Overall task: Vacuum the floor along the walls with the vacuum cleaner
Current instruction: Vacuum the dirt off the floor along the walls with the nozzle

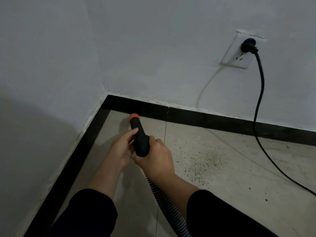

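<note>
Both: L hand (119,149), R hand (158,159) fingers grip vac nozzle (140,139); tip (134,116) by corner skirting (188,115); floor (239,168) open rt.

walls (153,48) white | skirting (222,119) black | floor (239,185) pale tile, speckled, possibly grit | light dim

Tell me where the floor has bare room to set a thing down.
Bare: the beige tile in the corner, between the two black skirting boards and the black vacuum nozzle with orange tip. Crowded: the scattered brown crumbs and the black power cable to the right.
</note>
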`<state>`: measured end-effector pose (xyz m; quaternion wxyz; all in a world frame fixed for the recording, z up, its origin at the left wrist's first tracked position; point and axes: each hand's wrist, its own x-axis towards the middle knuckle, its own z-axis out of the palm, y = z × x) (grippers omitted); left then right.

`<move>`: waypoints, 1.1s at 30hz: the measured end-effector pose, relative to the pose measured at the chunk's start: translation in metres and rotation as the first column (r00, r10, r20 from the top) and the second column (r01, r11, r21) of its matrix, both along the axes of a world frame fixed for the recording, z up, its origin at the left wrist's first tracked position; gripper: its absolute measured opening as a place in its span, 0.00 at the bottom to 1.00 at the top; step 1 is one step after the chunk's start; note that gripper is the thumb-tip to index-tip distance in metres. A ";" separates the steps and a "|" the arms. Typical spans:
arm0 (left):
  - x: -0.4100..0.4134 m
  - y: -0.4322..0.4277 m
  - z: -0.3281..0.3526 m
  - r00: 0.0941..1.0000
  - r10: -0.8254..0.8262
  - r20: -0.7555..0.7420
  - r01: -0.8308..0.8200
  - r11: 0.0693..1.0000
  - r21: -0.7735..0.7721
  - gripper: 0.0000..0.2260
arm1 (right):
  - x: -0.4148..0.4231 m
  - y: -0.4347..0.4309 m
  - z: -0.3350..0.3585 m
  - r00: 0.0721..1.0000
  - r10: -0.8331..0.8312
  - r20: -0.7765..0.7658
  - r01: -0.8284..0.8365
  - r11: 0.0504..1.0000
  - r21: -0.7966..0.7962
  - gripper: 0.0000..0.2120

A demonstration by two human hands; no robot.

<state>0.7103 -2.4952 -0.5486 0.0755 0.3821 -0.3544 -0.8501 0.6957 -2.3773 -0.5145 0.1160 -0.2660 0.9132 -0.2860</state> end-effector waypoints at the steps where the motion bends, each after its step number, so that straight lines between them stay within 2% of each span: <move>1: -0.001 0.001 0.000 1.000 -0.012 0.006 0.012 1.000 -0.007 0.17 | -0.001 0.001 0.000 1.000 -0.009 0.004 0.009 1.000 0.003 0.19; 10: 0.001 0.013 -0.003 0.998 -0.041 0.041 0.043 0.997 -0.058 0.20 | 0.003 0.015 0.005 1.000 -0.021 0.024 0.020 0.999 0.032 0.20; 15: 0.018 0.013 0.001 0.999 -0.035 0.033 0.038 0.994 -0.106 0.15 | 0.016 0.019 0.013 0.998 0.035 0.049 -0.037 0.998 0.044 0.21; 21: 0.038 0.017 0.003 0.997 -0.046 0.060 0.054 0.988 -0.144 0.17 | 0.035 0.025 0.019 0.993 0.072 0.089 -0.079 0.994 0.080 0.23; 33: 0.034 0.049 0.015 0.984 -0.157 0.083 0.168 0.976 -0.141 0.15 | 0.041 0.059 0.024 0.996 -0.013 0.089 0.003 0.994 0.109 0.23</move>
